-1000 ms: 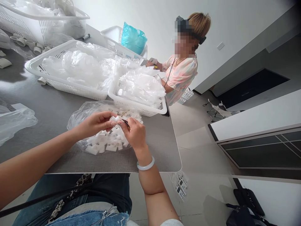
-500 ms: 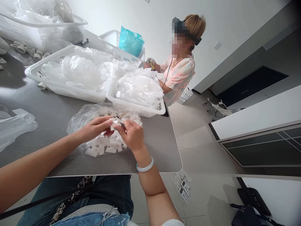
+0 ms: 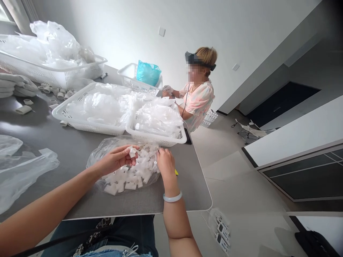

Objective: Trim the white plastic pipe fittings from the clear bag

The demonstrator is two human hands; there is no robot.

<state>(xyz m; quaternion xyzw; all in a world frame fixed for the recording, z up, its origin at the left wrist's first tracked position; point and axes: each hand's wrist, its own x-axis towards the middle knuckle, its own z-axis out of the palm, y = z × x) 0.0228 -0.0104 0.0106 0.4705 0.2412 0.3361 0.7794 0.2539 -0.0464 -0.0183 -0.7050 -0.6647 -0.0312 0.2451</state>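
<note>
The person's left hand [image 3: 116,160] pinches a small white block [image 3: 132,152] between thumb and fingers, just above a heap of more white blocks [image 3: 131,177]. The blocks look like smooth, hard plastic with square edges. The right hand [image 3: 166,162] is curled down at the edge of the heap, and I can't tell if it grips anything. A pale bangle [image 3: 169,197] circles that wrist. The heap sits in a thin, clear, crinkly bag [image 3: 98,155] on a gray table [image 3: 184,192]. A tiny yellow thing [image 3: 176,172] lies on the table just beside the right hand. Right past the bag, two white baskets [image 3: 155,140] with slotted sides sit side by side, full of soft clear plastic. Farther on is a smaller basket [image 3: 125,74] with a shiny blue bag [image 3: 148,73] in it. Round white pipe pieces [image 3: 56,94] lie on the table at the far left. A co-worker [image 3: 198,101] in a flowery top stands at the far end of the table, with gloved hands [image 3: 166,91] near the baskets. The floor [image 3: 227,160] is pale tile, and the walls [image 3: 120,28] are white.
</note>
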